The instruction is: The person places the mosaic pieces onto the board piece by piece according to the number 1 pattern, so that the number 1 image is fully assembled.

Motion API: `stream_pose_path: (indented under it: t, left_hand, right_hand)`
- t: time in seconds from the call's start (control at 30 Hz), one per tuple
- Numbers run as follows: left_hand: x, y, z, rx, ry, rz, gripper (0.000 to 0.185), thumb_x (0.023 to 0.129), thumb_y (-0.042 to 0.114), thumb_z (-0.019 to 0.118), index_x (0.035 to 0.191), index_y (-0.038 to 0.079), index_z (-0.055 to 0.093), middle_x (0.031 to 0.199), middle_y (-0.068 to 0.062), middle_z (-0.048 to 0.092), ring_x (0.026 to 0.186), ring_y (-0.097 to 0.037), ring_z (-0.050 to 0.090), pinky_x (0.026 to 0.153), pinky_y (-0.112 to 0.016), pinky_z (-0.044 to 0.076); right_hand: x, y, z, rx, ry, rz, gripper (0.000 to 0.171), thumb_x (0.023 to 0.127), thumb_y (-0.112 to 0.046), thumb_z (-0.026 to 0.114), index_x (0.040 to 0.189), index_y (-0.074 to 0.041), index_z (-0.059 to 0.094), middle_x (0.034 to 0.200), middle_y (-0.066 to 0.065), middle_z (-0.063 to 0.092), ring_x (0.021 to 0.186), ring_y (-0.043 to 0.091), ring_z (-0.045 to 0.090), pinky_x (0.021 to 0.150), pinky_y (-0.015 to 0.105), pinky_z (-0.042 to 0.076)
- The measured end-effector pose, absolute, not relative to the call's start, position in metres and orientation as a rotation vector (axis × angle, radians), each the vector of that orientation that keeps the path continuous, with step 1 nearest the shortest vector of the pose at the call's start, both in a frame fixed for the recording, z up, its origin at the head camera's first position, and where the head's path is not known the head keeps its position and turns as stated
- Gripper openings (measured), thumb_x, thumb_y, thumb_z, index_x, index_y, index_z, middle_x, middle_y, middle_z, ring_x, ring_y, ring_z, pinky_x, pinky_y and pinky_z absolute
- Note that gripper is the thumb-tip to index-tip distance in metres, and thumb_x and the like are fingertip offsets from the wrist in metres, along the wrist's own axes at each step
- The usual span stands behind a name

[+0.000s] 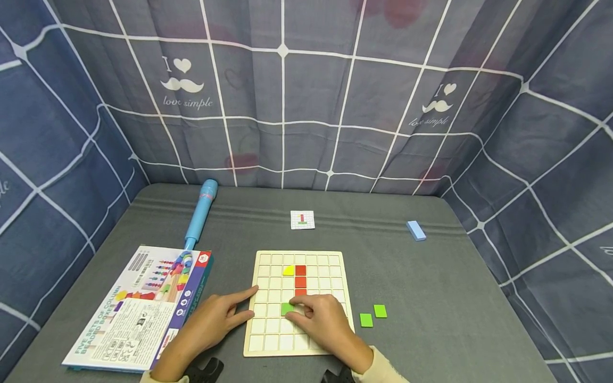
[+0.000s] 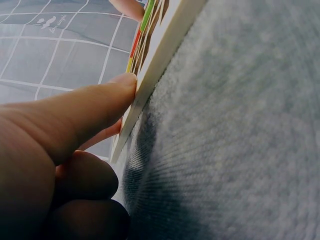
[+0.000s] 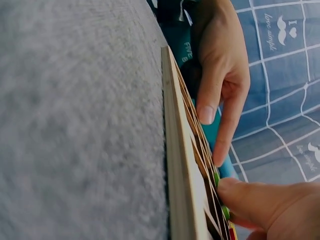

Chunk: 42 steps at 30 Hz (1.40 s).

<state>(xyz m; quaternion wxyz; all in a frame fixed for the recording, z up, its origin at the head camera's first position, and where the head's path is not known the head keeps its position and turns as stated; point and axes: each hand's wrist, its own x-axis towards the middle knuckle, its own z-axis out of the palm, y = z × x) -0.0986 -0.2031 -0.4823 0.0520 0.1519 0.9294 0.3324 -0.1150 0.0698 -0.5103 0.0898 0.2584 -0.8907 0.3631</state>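
Both hands rest at the near end of the wooden grid board [image 1: 335, 266]: the left hand [image 1: 215, 319] lies with straight, relaxed fingers pressed against the board's left edge, holding nothing, while the right hand [image 1: 325, 319] bends its fingertips onto a green tile [image 1: 287, 308] in a cell just left of them. Beyond those fingers a red column [image 1: 300, 276] and a yellow tile [image 1: 288, 270] already sit in the grid. By my judgement the pattern is partly built, with two green tiles [image 1: 373, 315] waiting just right of the right hand.
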Motion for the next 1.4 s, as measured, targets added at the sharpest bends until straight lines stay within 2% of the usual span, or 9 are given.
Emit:
stream_pose_path:
  t: [0.13, 0.37, 0.83, 1.4]
  left_hand:
    - [-0.099, -0.203, -0.481, 0.459, 2.825, 1.016, 0.050, 0.094, 0.035, 0.074, 0.141, 0.019, 0.065, 0.059, 0.017, 0.036, 0.052, 0.001, 0.028, 0.048, -0.021, 0.025]
    - [-0.099, -0.204, -0.481, 0.513, 2.838, 1.053, 0.050, 0.096, 0.038, 0.072, 0.141, 0.019, 0.065, 0.059, 0.017, 0.035, 0.051, 0.001, 0.027, 0.048, -0.021, 0.026]
    - [-0.098, -0.204, -0.480, 0.470, 2.815, 1.038, 0.050, 0.095, 0.037, 0.073, 0.141, 0.019, 0.065, 0.059, 0.016, 0.035, 0.051, 0.001, 0.027, 0.048, -0.021, 0.024]
    - [-0.099, -0.203, -0.481, 0.434, 2.821, 0.994, 0.051, 0.094, 0.035, 0.075, 0.142, 0.020, 0.064, 0.059, 0.016, 0.036, 0.051, 0.001, 0.028, 0.048, -0.021, 0.025]
  right_hand:
    - [-0.113, 0.074, -0.511, 0.815, -2.594, 1.115, 0.018, 0.085, -0.028, 0.086, 0.100, -0.020, 0.081, 0.057, -0.024, 0.029, 0.051, -0.012, 0.022, 0.049, 0.010, 0.022]
    - [-0.111, 0.082, -0.511, 0.843, -2.525, 1.183, 0.023, 0.083, -0.017, 0.086, 0.105, -0.015, 0.081, 0.060, -0.024, 0.032, 0.055, -0.014, 0.025, 0.051, 0.007, 0.024]
    - [-0.109, 0.082, -0.508, 0.866, -2.609, 1.070, 0.017, 0.089, -0.025, 0.082, 0.105, -0.018, 0.082, 0.060, -0.024, 0.034, 0.053, -0.011, 0.026, 0.052, 0.008, 0.025]
    - [-0.107, 0.095, -0.514, 0.993, -2.428, 1.176, 0.022, 0.087, -0.011, 0.082, 0.109, -0.014, 0.080, 0.062, -0.020, 0.036, 0.057, -0.014, 0.024, 0.050, 0.007, 0.027]
